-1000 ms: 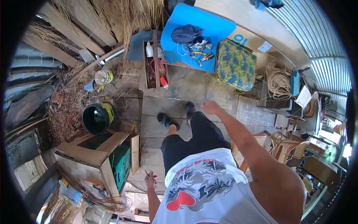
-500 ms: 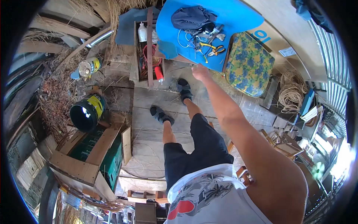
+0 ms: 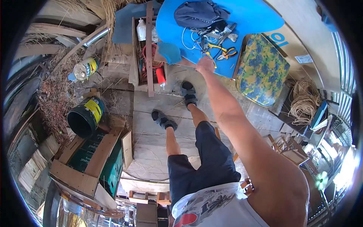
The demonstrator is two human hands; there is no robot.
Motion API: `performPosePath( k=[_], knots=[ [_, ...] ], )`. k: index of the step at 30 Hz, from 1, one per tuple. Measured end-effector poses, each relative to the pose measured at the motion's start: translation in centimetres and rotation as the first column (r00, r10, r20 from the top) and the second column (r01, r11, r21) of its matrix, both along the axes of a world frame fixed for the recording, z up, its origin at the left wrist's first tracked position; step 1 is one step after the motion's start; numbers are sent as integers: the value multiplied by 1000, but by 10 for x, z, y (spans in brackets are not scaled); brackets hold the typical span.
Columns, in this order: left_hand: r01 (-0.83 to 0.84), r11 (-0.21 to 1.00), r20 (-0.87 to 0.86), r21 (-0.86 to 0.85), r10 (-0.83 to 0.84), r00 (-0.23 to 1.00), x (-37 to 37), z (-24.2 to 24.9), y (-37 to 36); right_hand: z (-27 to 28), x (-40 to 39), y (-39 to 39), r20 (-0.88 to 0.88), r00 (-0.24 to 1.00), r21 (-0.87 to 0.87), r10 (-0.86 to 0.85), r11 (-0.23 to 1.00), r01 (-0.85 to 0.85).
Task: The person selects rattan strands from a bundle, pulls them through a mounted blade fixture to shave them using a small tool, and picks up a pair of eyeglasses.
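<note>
My right hand (image 3: 205, 65) reaches over the near edge of the blue sheet (image 3: 172, 28), its fingers curled in. Whether anything is inside them I cannot make out. Just beyond the hand lie yellow-handled pliers (image 3: 216, 47), with orange-and-black-handled pliers (image 3: 227, 53) to their right. Behind these is a tangle of white cable (image 3: 185, 39) and small dark items, beside a dark blue bag (image 3: 198, 14). My left hand is out of view.
Left of the sheet stands a wooden tool tray (image 3: 135, 56) with a white bottle (image 3: 141, 30) and a red-handled item (image 3: 160, 76). A camouflage-patterned cushion (image 3: 262, 70) and coiled rope (image 3: 304, 100) are on the right. Buckets (image 3: 84, 119) and a crate (image 3: 117, 160) stand left.
My right hand has moved slightly forward and onto the sheet's edge, close to the yellow-handled pliers. The camera view has shifted a little; the tools lie where they were.
</note>
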State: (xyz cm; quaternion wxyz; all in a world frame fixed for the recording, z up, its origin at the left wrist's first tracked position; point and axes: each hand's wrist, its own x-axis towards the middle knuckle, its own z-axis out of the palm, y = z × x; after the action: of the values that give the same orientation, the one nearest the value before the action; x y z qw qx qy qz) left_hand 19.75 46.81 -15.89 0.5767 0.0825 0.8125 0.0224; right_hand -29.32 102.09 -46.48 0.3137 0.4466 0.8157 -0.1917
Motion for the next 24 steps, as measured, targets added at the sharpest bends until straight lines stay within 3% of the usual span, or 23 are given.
performPosePath(
  k=[1, 4, 8, 9, 10, 11, 12, 13, 14, 16, 18, 20, 21, 22, 24],
  knots=[
    [-4, 1000, 5, -2, 4, 1000, -3, 3, 2, -14, 3, 4, -12, 992, 4, 127, 992, -127],
    [-10, 1000, 13, 9, 10, 1000, -10, 6, 8, 42, -5, -8, -47, 999, -31, -17, 999, 15],
    [-25, 999, 7, 37, 24, 1000, -9, 2, 11, 37, 20, -17, -136, 990, -18, 23, 999, -26],
    [-29, 999, 5, 41, 29, 1000, -6, 2, 9, 42, 26, -12, -79, 874, 48, 480, 877, -478],
    [-35, 998, 5, 43, 34, 999, -2, 3, 7, 46, 33, -9, 3, 561, 80, 828, 559, -826],
    [-40, 998, 4, 44, 40, 999, -7, 5, 10, 66, 35, -12, -2, 558, 82, 830, 557, -827],
    [-45, 998, 4, 47, 45, 999, -10, 6, 12, 97, 34, -14, -129, 769, 171, 626, 778, -605],
    [-50, 997, 4, 52, 50, 999, -13, 8, 14, 117, 32, -14, -274, 888, 214, 369, 924, -318],
    [-55, 997, 5, 59, 55, 998, -14, 8, 17, 120, 32, -7, -275, 887, 218, 372, 922, -319],
    [-64, 995, 6, 72, 64, 998, -7, 6, 15, 117, 27, 16, -355, 921, 157, 162, 981, -112],
    [-74, 994, 8, 82, 74, 997, -14, 8, 23, 76, 25, 59, -364, 909, 241, 203, 963, -119],
    [-86, 992, 13, 89, 85, 996, -16, 10, 27, 72, 15, 87, -2, 977, -282, 215, 937, -207],
    [-91, 992, 16, 93, 90, 996, -12, 9, 25, 88, 17, 81, -76, 890, -397, -450, 833, 387],
    [-96, 991, 20, 97, 95, 995, -7, 9, 23, 105, 10, 79, -76, 891, -396, -448, 834, 385],
    [-105, 989, 33, 103, 102, 994, 0, 10, 21, 115, 9, 85, -95, 697, -432, -711, 660, 615]
  ],
)
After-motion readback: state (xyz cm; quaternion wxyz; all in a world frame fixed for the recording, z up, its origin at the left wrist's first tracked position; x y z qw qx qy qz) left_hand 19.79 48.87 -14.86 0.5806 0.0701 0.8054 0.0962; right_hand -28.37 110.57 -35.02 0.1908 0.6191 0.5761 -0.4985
